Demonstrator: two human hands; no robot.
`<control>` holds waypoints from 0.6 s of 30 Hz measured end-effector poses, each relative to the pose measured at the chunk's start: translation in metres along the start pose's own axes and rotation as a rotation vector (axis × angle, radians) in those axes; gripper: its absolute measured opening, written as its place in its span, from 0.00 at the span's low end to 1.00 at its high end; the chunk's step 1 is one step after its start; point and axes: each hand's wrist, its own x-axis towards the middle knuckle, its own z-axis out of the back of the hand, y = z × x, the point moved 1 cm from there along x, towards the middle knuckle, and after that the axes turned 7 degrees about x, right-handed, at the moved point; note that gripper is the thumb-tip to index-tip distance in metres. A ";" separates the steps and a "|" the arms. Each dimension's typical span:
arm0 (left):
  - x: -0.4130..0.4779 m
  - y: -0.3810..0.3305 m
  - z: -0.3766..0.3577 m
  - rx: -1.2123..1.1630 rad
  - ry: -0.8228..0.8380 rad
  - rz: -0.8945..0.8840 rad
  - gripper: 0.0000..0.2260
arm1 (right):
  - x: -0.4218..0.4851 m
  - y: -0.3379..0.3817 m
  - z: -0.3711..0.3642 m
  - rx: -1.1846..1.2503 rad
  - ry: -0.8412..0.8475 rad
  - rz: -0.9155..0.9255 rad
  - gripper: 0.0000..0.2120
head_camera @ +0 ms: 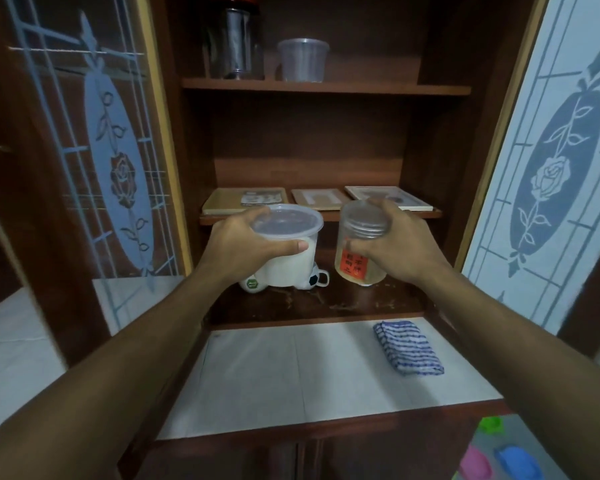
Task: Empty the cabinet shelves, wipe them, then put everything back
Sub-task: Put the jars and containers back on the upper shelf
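Note:
My left hand (246, 239) grips a round white plastic tub with a clear lid (286, 244) by its rim, in front of the lowest cabinet shelf (326, 303). My right hand (395, 242) grips a clear screw-lid jar with an orange label (359, 252) near its top. Both containers are over the back of that dark shelf; whether they rest on it I cannot tell. Behind the tub two small white mugs (312, 280) peek out. A folded blue-and-white striped cloth (407, 348) lies on the white counter (291, 375).
The middle shelf holds three flat picture frames (317, 199). On the top shelf stand a dark glass jar (234, 46) and a clear plastic tub (303, 58). Both etched glass doors, left (111, 150) and right (548, 168), stand open. Coloured plastic pieces (499, 462) lie lower right.

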 end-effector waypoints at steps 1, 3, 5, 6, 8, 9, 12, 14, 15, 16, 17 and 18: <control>0.006 -0.002 -0.006 -0.001 -0.004 -0.004 0.38 | 0.008 -0.005 0.001 -0.002 0.004 0.001 0.45; 0.018 -0.009 -0.018 -0.008 -0.008 -0.004 0.38 | 0.025 -0.018 0.005 0.005 0.014 0.005 0.48; 0.031 -0.016 -0.029 -0.020 -0.007 0.007 0.40 | 0.044 -0.029 0.011 0.000 0.024 0.020 0.46; 0.038 -0.019 -0.034 -0.024 -0.002 0.017 0.42 | 0.052 -0.034 0.014 -0.005 0.029 0.031 0.44; 0.050 -0.025 -0.043 -0.027 0.011 0.027 0.45 | 0.067 -0.043 0.020 -0.013 0.040 0.049 0.42; 0.056 -0.028 -0.046 -0.022 0.010 0.024 0.47 | 0.075 -0.047 0.023 -0.010 0.039 0.058 0.40; 0.076 -0.037 -0.053 -0.047 -0.007 0.010 0.48 | 0.096 -0.053 0.033 0.003 0.029 0.076 0.37; 0.090 -0.042 -0.055 -0.053 -0.009 0.010 0.46 | 0.110 -0.054 0.038 0.002 0.014 0.106 0.35; 0.098 -0.043 -0.056 -0.045 -0.013 0.011 0.44 | 0.118 -0.054 0.040 0.003 0.009 0.116 0.35; 0.106 -0.044 -0.056 -0.039 -0.018 0.011 0.43 | 0.124 -0.052 0.042 0.005 0.006 0.117 0.35; 0.114 -0.045 -0.057 -0.030 -0.024 0.005 0.42 | 0.131 -0.052 0.044 0.004 0.001 0.113 0.36; 0.121 -0.047 -0.056 -0.022 -0.027 -0.009 0.42 | 0.138 -0.051 0.046 0.007 -0.004 0.110 0.37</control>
